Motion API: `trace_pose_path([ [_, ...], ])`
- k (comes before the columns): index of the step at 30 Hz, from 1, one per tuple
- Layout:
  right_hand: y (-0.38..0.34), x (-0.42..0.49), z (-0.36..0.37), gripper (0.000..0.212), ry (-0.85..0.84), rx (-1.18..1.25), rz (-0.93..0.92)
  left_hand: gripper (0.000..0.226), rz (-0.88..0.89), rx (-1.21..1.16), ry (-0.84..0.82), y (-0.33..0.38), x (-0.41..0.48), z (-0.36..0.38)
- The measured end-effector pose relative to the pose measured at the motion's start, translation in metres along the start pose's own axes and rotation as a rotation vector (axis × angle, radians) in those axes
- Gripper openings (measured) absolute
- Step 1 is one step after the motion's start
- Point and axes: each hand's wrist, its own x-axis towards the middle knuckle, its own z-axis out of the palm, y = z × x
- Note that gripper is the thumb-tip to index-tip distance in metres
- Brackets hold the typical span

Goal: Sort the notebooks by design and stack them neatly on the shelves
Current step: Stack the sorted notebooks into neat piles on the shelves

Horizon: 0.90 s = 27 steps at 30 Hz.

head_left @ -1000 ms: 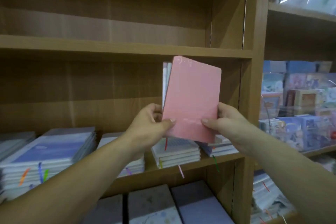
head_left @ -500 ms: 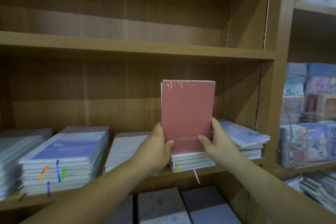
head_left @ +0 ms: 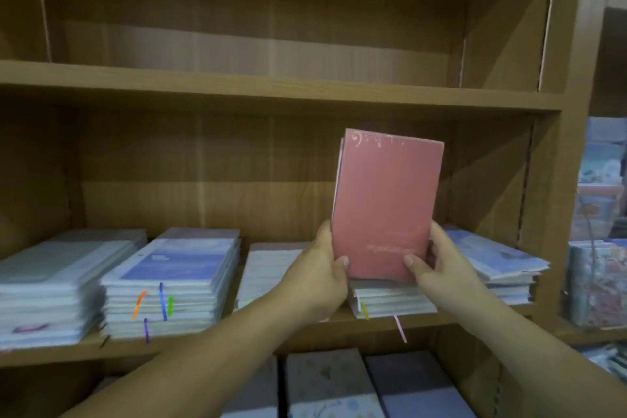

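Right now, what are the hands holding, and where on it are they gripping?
A pink notebook, held upright: the left hand grips its lower left edge, the right hand its lower right edge, thumbs on the cover.

- notebook (head_left: 386, 207) upright between left hand (head_left: 322, 268) and right hand (head_left: 437, 265), above mid stack (head_left: 390, 302) on shelf (head_left: 305, 332)
- left stacks (head_left: 169, 282) beside it on same shelf, right stack (head_left: 498, 261) on other side
- lower stacks (head_left: 325, 380) beneath shelf
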Motion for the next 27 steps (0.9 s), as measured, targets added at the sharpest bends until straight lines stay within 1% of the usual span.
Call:
trace_pose_path([
  [3, -0.017, 0.002, 0.004, 0.047, -0.069, 0.023, 0.036, 0.044, -0.018, -0.086, 0.038, -0.007, -0.01, -0.025],
  [6, -0.041, 0.004, 0.019, 0.035, -0.138, 0.058, 0.096, 0.018, -0.148, -0.213, 0.084, -0.01, -0.023, -0.046],
  [7, -0.049, 0.006, 0.026, 0.029, -0.143, 0.074, 0.136, 0.015, -0.194, -0.246, 0.11, -0.011, -0.026, -0.053],
  [8, -0.056, 0.009, 0.034, 0.027, -0.149, 0.086, 0.182, 0.015, -0.236, -0.256, 0.137, -0.014, -0.029, -0.059],
  [10, -0.067, 0.013, 0.051, 0.028, -0.19, 0.091, 0.263, 0.019, -0.315, -0.231, 0.16, -0.021, -0.034, -0.071],
  [12, -0.073, 0.014, 0.068, 0.033, -0.23, 0.053, 0.301, 0.021, -0.384, -0.189, 0.145, -0.029, -0.04, -0.08],
  [14, -0.073, 0.016, 0.08, 0.038, -0.237, 0.038, 0.324, 0.022, -0.428, -0.185, 0.138, -0.036, -0.041, -0.083],
  [16, -0.076, 0.018, 0.09, 0.038, -0.225, 0.032, 0.343, 0.024, -0.457, -0.176, 0.159, -0.041, -0.038, -0.085],
  [21, -0.07, 0.025, 0.102, 0.022, -0.236, -0.02, 0.32, 0.032, -0.559, -0.16, 0.189, -0.045, -0.03, -0.083],
  [23, -0.07, 0.027, 0.104, 0.023, -0.24, -0.063, 0.29, 0.034, -0.569, -0.138, 0.204, -0.046, -0.029, -0.082],
  [25, -0.073, 0.027, 0.104, 0.025, -0.259, -0.112, 0.259, 0.037, -0.559, -0.084, 0.179, -0.045, -0.028, -0.083],
  [26, -0.075, 0.026, 0.104, 0.026, -0.268, -0.147, 0.241, 0.037, -0.546, -0.043, 0.153, -0.044, -0.028, -0.085],
  [27, -0.075, 0.026, 0.103, 0.026, -0.274, -0.192, 0.224, 0.031, -0.522, 0.004, 0.136, -0.042, -0.028, -0.087],
])
